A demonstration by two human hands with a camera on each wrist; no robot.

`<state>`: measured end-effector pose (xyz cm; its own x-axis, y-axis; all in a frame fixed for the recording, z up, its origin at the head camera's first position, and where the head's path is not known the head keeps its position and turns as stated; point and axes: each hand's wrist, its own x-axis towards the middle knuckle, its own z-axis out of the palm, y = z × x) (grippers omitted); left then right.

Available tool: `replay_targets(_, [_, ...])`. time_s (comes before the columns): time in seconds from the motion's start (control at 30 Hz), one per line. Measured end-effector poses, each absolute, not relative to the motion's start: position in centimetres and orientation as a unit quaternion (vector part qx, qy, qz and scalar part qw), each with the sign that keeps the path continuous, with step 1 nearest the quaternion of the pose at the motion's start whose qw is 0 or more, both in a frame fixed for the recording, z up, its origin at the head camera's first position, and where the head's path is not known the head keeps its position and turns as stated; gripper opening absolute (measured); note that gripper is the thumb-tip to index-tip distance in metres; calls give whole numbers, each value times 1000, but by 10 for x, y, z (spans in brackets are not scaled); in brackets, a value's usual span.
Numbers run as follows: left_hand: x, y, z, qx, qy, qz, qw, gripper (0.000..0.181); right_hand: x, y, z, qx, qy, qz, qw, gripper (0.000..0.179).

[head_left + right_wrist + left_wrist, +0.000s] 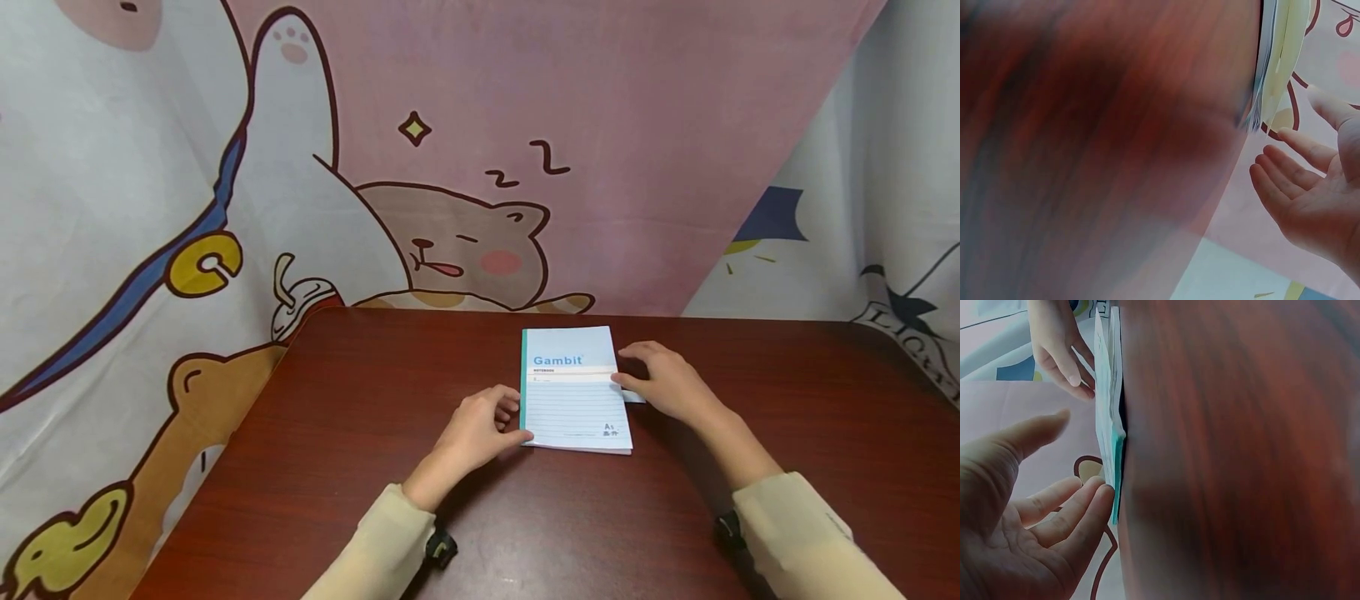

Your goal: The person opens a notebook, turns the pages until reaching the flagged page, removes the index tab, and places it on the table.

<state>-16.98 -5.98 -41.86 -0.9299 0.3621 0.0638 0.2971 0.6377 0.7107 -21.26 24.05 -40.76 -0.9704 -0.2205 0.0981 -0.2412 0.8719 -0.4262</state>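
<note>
A light blue notebook with a green spine and the printed word "Gambit" lies closed on the dark red wooden table. My left hand is at its spine side, fingers loosely bent; in the left wrist view the fingertips meet the green spine and the thumb stands apart. My right hand is by the opposite edge, thumb near the cover. The right wrist view shows that hand's fingers spread beside the page edges, gripping nothing. A small white strip sticks out from under the notebook's right side; its kind cannot be told.
The brown table reaches back to a hanging cloth with cartoon animals on pink and white. Both sleeves are pale yellow, and a dark strap-like device is at the left wrist.
</note>
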Motion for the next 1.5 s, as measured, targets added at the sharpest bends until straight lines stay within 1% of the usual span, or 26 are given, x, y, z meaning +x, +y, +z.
replay_targets(0.37, [-170,-53,-421,194,895,397,69,41,-213,233,-410,105,-967,230,8,48])
replay_targets(0.7, [-170,-50,-422,208,898,383,59,32,-212,228,-411,96,-967,236,-5,47])
replay_targets(1.17, [-171,-48,-422,206,916,340,45,29,-214,226,-411,89,-963,253,5,47])
replay_targets(1.5, [-171,-46,-422,208,924,320,41,29,-214,229,-409,94,-949,301,34,47])
